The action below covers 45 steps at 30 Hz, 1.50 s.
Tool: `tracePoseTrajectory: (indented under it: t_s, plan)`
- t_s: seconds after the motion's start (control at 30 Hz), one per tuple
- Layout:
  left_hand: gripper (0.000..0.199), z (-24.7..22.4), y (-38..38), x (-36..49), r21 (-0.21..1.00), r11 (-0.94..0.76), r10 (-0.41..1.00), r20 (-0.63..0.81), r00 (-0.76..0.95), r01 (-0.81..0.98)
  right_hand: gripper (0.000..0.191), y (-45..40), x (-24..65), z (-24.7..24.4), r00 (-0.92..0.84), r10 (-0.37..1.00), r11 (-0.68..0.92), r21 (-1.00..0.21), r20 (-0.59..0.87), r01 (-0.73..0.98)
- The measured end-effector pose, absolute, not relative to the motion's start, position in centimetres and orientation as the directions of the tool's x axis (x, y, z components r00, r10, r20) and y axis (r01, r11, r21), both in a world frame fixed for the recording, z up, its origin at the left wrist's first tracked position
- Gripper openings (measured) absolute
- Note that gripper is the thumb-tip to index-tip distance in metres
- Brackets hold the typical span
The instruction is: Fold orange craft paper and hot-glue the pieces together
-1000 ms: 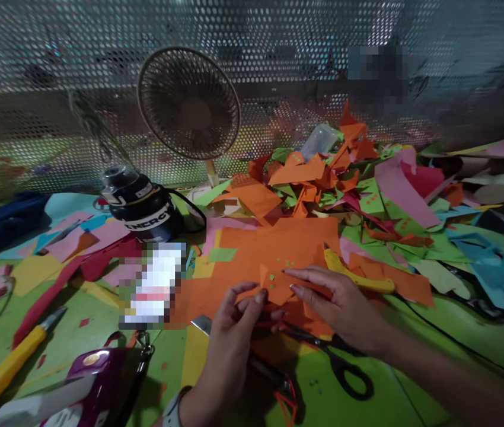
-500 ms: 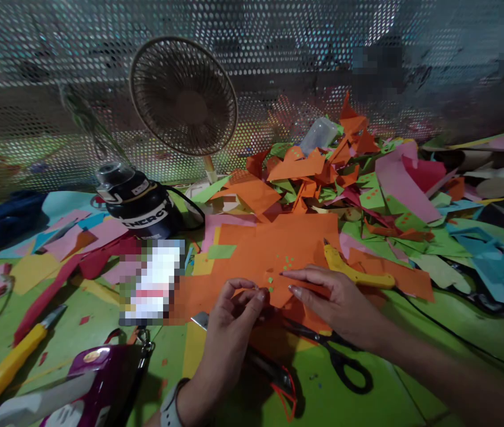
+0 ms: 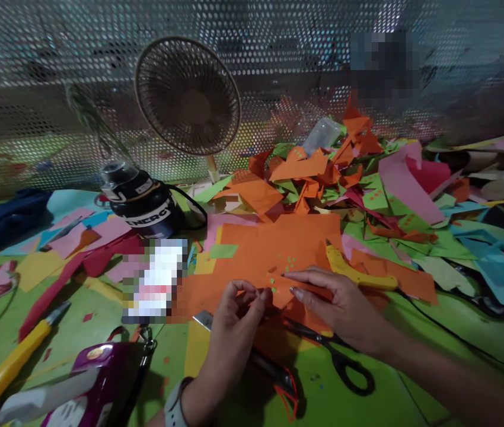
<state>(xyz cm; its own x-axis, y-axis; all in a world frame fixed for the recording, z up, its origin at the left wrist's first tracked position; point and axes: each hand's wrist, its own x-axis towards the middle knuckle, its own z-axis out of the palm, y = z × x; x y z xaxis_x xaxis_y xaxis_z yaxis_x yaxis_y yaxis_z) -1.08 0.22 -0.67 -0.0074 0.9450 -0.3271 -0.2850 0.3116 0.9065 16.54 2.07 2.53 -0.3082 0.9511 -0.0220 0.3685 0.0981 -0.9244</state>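
Observation:
My left hand point(image 3: 234, 326) is closed, thumb pressed against the forefinger; whatever they pinch is hidden or too small to name. Close by, my right hand point(image 3: 345, 305) has its forefinger stretched out and its thumb apart below it. Both hands are over orange paper point(image 3: 278, 243). Between their fingertips lie tiny green paper bits point(image 3: 273, 286), with more just beyond. Black scissors point(image 3: 334, 350) lie below my right hand, blades partly under the fingers. A dark tool with an orange cord point(image 3: 272, 367) sits beside my left wrist, partly covered.
A yellow glue gun point(image 3: 354, 273) lies right, its cord trailing. Left are a blurred-out phone point(image 3: 158, 281), a purple device point(image 3: 101, 373), a yellow-handled tool point(image 3: 16, 362) and a dark bottle point(image 3: 145, 204). Behind stand a fan point(image 3: 190, 98) and heaped paper scraps point(image 3: 300, 166).
The whole view has shifted slightly, so things sit a little farther right. My hands keep nearly the same pose, fingertips close together over the orange paper.

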Motion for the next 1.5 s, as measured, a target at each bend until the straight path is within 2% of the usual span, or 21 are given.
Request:
tracePoseTrajectory:
  t_s: [0.33, 0.6, 0.87, 1.5]
  plan:
    - [0.027, -0.55, 0.24, -0.9, 0.926, 0.281, 0.955, -0.296, -0.021, -0.251, 0.025, 2.03, 16.6, 2.27, -0.304, 0.952, 0.091, -0.925, -0.027, 0.368]
    - [0.026, -0.32, -0.03, -0.77, 0.893, 0.306, 0.946, -0.325, -0.002, -0.33, 0.027, 2.27, 16.66, 2.18, -0.293, 0.956, 0.085, -0.924, -0.031, 0.372]
    - [0.038, -0.55, -0.53, -0.53, 0.847, 0.34, 0.927, -0.374, -0.003, -0.41, 0.028, 2.25, 16.64, 2.09, -0.298, 0.954, 0.089, -0.919, -0.032, 0.383]
    - [0.033, -0.93, -0.69, -0.29, 0.809, 0.339, 0.924, -0.382, 0.011, -0.48, 0.024, 2.0, 16.43, 2.18, -0.319, 0.947, 0.112, -0.906, -0.027, 0.409]
